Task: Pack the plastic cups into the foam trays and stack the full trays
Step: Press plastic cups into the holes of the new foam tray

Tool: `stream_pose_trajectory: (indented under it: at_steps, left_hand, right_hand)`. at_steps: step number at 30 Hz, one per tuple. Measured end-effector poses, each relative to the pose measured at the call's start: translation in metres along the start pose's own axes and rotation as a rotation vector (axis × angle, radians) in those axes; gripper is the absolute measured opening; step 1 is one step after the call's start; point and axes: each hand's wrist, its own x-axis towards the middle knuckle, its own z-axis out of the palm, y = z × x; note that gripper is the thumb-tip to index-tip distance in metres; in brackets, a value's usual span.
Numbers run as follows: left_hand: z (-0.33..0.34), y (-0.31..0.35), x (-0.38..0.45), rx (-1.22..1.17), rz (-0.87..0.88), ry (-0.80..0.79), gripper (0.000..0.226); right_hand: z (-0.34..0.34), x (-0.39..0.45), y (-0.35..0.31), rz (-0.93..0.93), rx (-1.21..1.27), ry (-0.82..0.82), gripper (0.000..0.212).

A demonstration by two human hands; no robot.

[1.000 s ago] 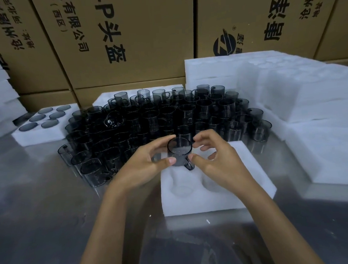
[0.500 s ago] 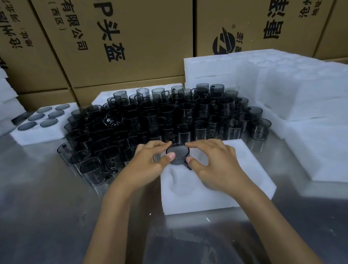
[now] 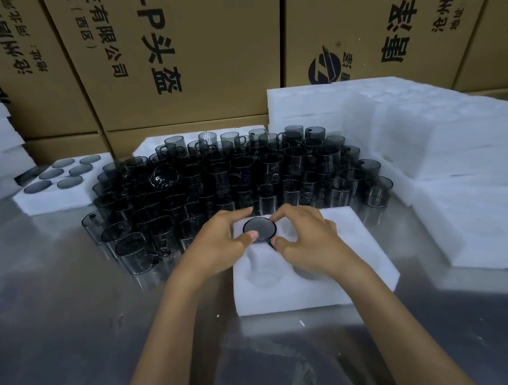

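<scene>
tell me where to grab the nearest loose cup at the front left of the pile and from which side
Take that cup by its round wall just under the open rim, thumb and fingers on opposite sides, coming from above and from the near side. It stands upright at the pile's edge; bare table lies in front, while neighbours crowd behind. Its handle, low on the right, looks too small to grip.

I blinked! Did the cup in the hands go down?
Yes. The cup, raised above the foam tray a second ago, has sunk into the tray's far-left pocket, its rim about level with the foam.
</scene>
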Motion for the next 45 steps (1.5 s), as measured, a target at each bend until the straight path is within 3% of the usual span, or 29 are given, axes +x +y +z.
stream_pose_trajectory:
  at_steps: [2,5,9,15,18,21,24,29,33,36,40,45]
  left_hand:
    - [-0.004,0.001,0.000,-0.087,-0.042,0.024,0.051]
    - [-0.013,-0.001,-0.003,-0.132,-0.139,0.230,0.043]
    - [-0.035,-0.018,-0.014,0.144,-0.146,0.482,0.044]
    - [-0.044,-0.036,-0.018,0.431,-0.241,0.259,0.028]
    - [-0.044,-0.035,-0.020,0.356,-0.196,0.265,0.018]
    - [-0.048,-0.033,-0.022,0.220,-0.154,0.257,0.027]
    - [-0.052,-0.027,-0.021,0.069,-0.072,0.326,0.027]
    - [-0.041,0.001,-0.021,-0.146,0.134,0.341,0.020]
    - [-0.016,0.027,-0.020,-0.065,0.315,0.341,0.015]
    - [0.001,0.038,-0.020,0.035,0.398,0.333,0.015]
    - [0.015,0.041,-0.020,0.082,0.449,0.360,0.029]
    - [0.024,0.042,-0.020,-0.004,0.433,0.395,0.070]
  right_hand:
    - [0.003,0.006,-0.004,0.008,0.009,0.019,0.032]
    - [0.007,0.013,-0.008,0.028,0.035,0.041,0.034]
    - [0.010,0.013,-0.007,0.048,0.051,0.062,0.031]
    - [0.011,0.011,-0.006,0.041,0.039,0.074,0.034]
    - [0.010,0.011,-0.004,0.044,0.100,0.068,0.032]
    - [0.008,0.011,-0.002,0.056,0.215,0.078,0.024]
    - [0.007,0.010,0.000,0.086,0.339,0.071,0.020]
    - [-0.002,0.007,-0.001,0.071,0.590,0.140,0.035]
    - [-0.023,0.003,0.003,-0.029,0.587,0.139,0.044]
    - [-0.035,-0.002,0.007,-0.093,0.623,0.184,0.032]
    - [-0.041,-0.006,0.011,-0.073,0.736,0.234,0.007]
    - [-0.041,-0.007,0.014,-0.061,0.813,0.175,0.009]
